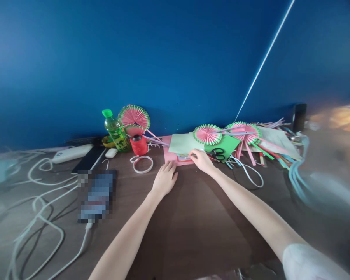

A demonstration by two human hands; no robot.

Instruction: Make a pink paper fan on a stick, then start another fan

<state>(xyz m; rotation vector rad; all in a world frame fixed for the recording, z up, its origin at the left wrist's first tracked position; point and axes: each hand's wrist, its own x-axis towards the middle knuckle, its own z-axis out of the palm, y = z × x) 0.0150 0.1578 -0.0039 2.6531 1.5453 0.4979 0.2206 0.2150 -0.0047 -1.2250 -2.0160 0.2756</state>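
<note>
The left hand [165, 179] lies palm down, fingers extended, at the pink paper [168, 153] on the bench [192, 221]. The right hand [203, 161] reaches in, fingers bent; whether they grip cannot be told. Pale green paper [181, 143] overlaps the pink; a pleated fan [207, 134] crowds behind, a red container [139, 146] left.

Blue wall [163, 58], brown table [192, 229].
The table stands against the wall; a thin white line [265, 60] slants up the blue toward the right.
</note>
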